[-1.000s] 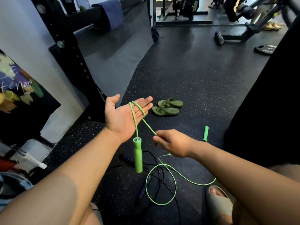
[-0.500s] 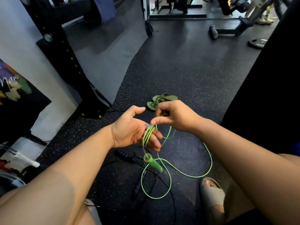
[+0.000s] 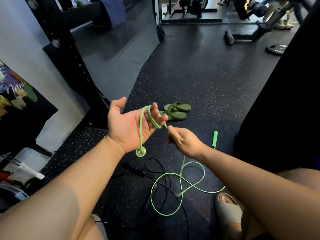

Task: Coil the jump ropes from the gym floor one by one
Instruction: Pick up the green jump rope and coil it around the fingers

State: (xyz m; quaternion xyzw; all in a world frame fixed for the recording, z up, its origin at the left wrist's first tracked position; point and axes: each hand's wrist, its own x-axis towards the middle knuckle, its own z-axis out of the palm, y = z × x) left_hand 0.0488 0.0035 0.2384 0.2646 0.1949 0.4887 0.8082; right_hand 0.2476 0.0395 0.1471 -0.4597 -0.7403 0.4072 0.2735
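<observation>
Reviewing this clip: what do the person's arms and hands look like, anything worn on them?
Both forearms are bare, with no sleeves in view. The left hand and right hand wear no gloves, rings, watch or wristband that I can see. No markings show on either arm.

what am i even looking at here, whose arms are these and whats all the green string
There is no machine here. These are a person's two bare arms, filmed by a wide-angle camera worn on their head, looking forward and down at a gym floor.

The green string is a green jump rope. The left hand is open, palm up, with the rope looped around its fingers; one handle hangs below the palm, seen end-on. The right hand pinches the rope close by, feeding it toward the left hand to wind a coil. The rest of the rope lies in loose loops on the floor, and its other handle lies past the right wrist.

Also on the floor: a black jump rope not yet coiled, and a pair of green flip-flops. A foot in a grey slide shows at the lower right.
</observation>
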